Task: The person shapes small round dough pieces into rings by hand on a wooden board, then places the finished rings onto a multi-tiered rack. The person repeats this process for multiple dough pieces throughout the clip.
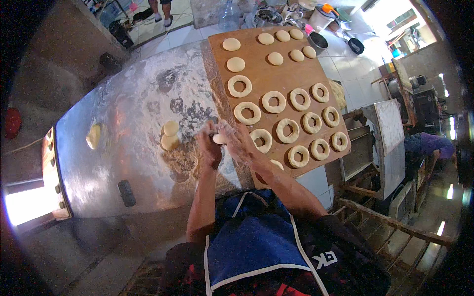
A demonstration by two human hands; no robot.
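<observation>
A small piece of dough (218,138) sits between the two hands, its pale surface partly hidden by the fingers. The left hand (209,144) curls around it from one side, and the right hand (236,142) closes over it from the other, both narrow. Just left of the left hand, two dough balls (170,136) lie close together on the floured metal table (96,175). To the right hand's right and ahead, a wooden board (254,69) bears dough rings (279,131), with uncut dough rounds (275,58) farther ahead. Well left of the left hand lies another dough lump (93,136).
</observation>
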